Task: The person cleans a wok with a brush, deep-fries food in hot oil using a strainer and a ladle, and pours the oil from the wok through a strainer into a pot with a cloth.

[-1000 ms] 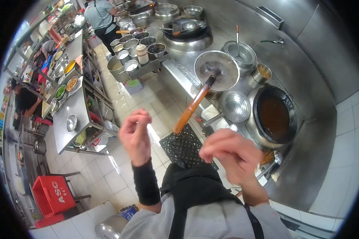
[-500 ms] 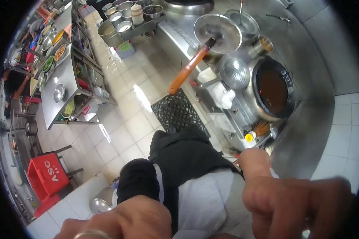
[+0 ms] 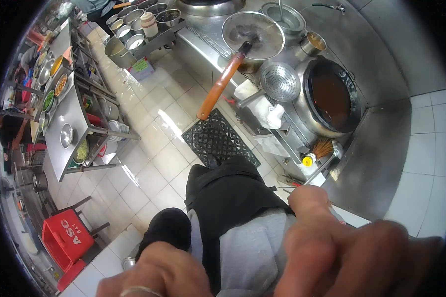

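Observation:
My left hand is at the bottom edge, close to the lens, with a ring on one finger. Its fingertips are cut off by the frame. My right hand is at the lower right, fingers bent and blurred; whether anything lies in them is hidden. Between them are my grey shirt and black apron. Beyond, a wooden-handled pan rests on the steel stove, its handle pointing toward the floor. A perforated ladle lies beside a wok of brown liquid.
A steel prep table with bowls stands at the left. A red chair is at the lower left, and a black mat lies on the tiles. Containers fill a rack at the top. A person stands behind it.
The view has shifted, so the stove and pan sit further left and higher. My right hand has spread nearer the middle. A person has come into view at the top left.

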Demonstrator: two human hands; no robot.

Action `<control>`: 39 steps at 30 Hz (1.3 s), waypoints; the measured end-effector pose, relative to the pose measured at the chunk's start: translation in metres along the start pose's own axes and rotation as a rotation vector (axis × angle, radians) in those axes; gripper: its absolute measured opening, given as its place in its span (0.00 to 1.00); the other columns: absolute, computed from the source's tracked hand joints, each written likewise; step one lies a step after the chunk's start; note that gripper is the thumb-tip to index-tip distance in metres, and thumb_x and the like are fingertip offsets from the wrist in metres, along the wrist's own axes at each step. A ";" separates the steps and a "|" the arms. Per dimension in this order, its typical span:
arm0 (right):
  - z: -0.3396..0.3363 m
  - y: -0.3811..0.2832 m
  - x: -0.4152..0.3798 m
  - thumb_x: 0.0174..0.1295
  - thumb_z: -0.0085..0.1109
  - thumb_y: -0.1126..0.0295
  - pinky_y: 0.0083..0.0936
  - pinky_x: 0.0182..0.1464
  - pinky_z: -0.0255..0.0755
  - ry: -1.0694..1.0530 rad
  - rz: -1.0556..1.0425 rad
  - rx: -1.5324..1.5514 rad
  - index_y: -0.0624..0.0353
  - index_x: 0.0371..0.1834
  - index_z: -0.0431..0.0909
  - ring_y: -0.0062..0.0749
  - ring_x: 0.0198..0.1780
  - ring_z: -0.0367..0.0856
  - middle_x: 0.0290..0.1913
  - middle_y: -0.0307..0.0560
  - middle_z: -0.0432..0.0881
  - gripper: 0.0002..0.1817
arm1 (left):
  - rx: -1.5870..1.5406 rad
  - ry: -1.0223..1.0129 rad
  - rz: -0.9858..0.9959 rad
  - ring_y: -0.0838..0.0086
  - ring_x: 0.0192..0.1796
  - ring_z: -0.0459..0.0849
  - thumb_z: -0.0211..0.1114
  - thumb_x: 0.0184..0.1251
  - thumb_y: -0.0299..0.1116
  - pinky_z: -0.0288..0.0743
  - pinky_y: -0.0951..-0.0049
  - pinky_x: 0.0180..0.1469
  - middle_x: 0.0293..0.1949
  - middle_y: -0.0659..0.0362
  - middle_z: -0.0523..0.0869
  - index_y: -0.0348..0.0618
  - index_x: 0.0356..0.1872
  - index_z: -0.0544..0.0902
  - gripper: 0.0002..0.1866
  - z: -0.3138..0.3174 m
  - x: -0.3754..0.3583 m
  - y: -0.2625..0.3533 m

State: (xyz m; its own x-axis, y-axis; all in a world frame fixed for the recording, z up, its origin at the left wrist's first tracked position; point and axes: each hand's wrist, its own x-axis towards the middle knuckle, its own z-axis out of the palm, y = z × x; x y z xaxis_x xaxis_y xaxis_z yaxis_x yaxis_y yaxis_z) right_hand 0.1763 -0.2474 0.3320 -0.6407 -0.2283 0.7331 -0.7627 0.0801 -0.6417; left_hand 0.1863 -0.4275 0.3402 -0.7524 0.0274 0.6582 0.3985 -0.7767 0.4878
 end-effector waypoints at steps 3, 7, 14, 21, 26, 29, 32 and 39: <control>-0.003 -0.007 0.000 0.74 0.55 0.69 0.27 0.35 0.80 -0.003 0.002 -0.008 0.67 0.41 0.84 0.31 0.34 0.85 0.40 0.51 0.88 0.12 | -0.003 -0.024 -0.087 0.78 0.34 0.75 0.73 0.69 0.30 0.71 0.79 0.36 0.35 0.63 0.78 0.47 0.30 0.82 0.08 -0.014 0.005 0.012; 0.000 -0.001 0.003 0.75 0.54 0.67 0.27 0.35 0.80 -0.012 0.013 -0.004 0.67 0.41 0.84 0.30 0.34 0.85 0.40 0.50 0.88 0.13 | 0.416 -0.376 -0.274 0.76 0.33 0.74 0.76 0.66 0.26 0.70 0.79 0.30 0.36 0.61 0.77 0.44 0.31 0.83 0.08 -0.066 -0.001 0.023; 0.031 0.054 0.042 0.76 0.54 0.64 0.28 0.35 0.80 -0.094 0.015 0.028 0.66 0.41 0.84 0.30 0.34 0.85 0.40 0.49 0.88 0.16 | 0.559 0.197 -0.002 0.77 0.24 0.69 0.75 0.68 0.31 0.61 0.79 0.22 0.29 0.59 0.73 0.33 0.32 0.83 0.12 -0.120 -0.056 -0.005; 0.022 0.032 0.044 0.77 0.53 0.60 0.28 0.34 0.80 -0.148 0.025 -0.042 0.65 0.41 0.84 0.30 0.34 0.84 0.40 0.48 0.88 0.18 | 0.669 0.387 -0.087 0.76 0.23 0.70 0.65 0.77 0.31 0.60 0.77 0.22 0.24 0.57 0.74 0.27 0.35 0.84 0.14 -0.135 -0.063 -0.008; 0.002 -0.024 0.027 0.78 0.53 0.58 0.29 0.34 0.79 -0.153 0.094 -0.159 0.65 0.40 0.84 0.30 0.34 0.84 0.40 0.47 0.89 0.20 | 0.784 0.293 -0.101 0.72 0.25 0.77 0.64 0.78 0.31 0.68 0.76 0.24 0.26 0.55 0.78 0.26 0.42 0.86 0.13 -0.129 -0.045 -0.021; -0.003 -0.034 0.030 0.78 0.53 0.56 0.29 0.34 0.79 -0.130 0.119 -0.206 0.64 0.40 0.84 0.30 0.34 0.84 0.40 0.46 0.89 0.21 | 0.687 0.268 0.121 0.70 0.26 0.79 0.62 0.79 0.30 0.72 0.75 0.25 0.29 0.52 0.79 0.27 0.44 0.86 0.12 -0.113 -0.029 -0.034; -0.017 -0.020 0.017 0.79 0.52 0.55 0.29 0.34 0.79 -0.038 0.146 -0.141 0.64 0.40 0.84 0.30 0.34 0.84 0.40 0.46 0.89 0.22 | 0.364 0.279 0.303 0.71 0.34 0.78 0.64 0.76 0.27 0.72 0.71 0.33 0.36 0.56 0.77 0.35 0.54 0.83 0.11 -0.069 -0.013 -0.033; -0.045 0.056 -0.040 0.83 0.46 0.65 0.34 0.29 0.85 0.234 0.073 0.258 0.73 0.50 0.79 0.42 0.29 0.87 0.44 0.70 0.86 0.18 | 0.153 0.224 0.184 0.71 0.35 0.79 0.62 0.76 0.28 0.73 0.72 0.36 0.36 0.57 0.79 0.38 0.49 0.81 0.08 0.011 0.033 -0.025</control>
State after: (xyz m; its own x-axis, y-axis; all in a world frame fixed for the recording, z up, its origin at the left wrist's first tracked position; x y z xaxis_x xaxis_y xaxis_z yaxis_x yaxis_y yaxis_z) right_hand 0.1552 -0.1902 0.2771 -0.7180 0.0001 0.6960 -0.6863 -0.1666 -0.7080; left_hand 0.1574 -0.4001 0.3559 -0.7505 -0.2570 0.6088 0.5999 -0.6514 0.4645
